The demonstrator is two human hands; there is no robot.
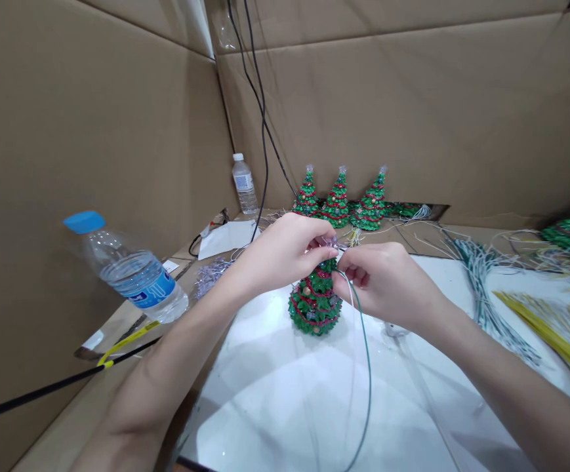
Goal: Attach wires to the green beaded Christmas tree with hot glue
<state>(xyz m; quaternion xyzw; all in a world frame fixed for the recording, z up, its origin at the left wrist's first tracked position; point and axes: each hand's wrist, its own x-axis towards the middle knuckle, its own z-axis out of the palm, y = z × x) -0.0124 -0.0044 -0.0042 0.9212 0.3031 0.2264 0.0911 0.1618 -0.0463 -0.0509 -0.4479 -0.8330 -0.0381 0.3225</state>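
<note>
A small green Christmas tree (pixel 315 303) with red garland and tiny ornaments stands upright on the white board. My left hand (pixel 297 246) is closed at the tree's top, thumb and fingers pinching its clear star topper (pixel 330 243). On the other side, my right hand (pixel 383 278) pinches thin wires close to the upper part of the tree. A green wire (pixel 367 357) and a white one hang down from these fingers in a loop over the board. The wires' ends are hidden behind my fingertips.
Three similar trees (pixel 334 202) stand along the back cardboard wall. Bundles of green-white wires (pixel 484 288) and yellow wires (pixel 550 331) lie right. A blue-capped water bottle (pixel 140 275) is at left, a smaller bottle (pixel 244 185) behind. Black cables (pixel 264 111) hang at the back.
</note>
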